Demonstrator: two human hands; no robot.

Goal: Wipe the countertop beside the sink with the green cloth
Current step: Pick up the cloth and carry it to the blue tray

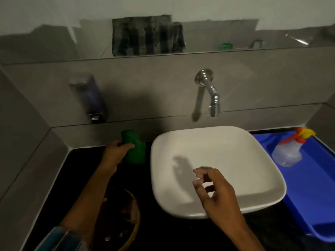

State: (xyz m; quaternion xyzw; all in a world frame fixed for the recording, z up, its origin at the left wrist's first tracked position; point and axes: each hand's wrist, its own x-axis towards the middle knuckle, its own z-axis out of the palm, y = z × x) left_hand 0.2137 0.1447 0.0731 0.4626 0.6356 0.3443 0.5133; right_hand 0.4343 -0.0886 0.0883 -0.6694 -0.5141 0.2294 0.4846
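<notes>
Left hand (pixel 116 156) clenched around green cloth (pixel 135 148), forearm reaching forward over black countertop (pixel 79 169) left of sink (pixel 217 171). Cloth bunched, held just beside sink's left rim, near back wall; contact with countertop unclear. Right hand (pixel 215 189) empty, fingers (pixel 198 173) loosely curled and apart, hovering over front of sink basin, wrist angled inward. Wall tap (pixel 210 91) above basin. Spray bottle (pixel 290 149) lying in blue tray (pixel 311 196) right of sink. Brown basket (pixel 126 220) near left forearm, partly hidden.
</notes>
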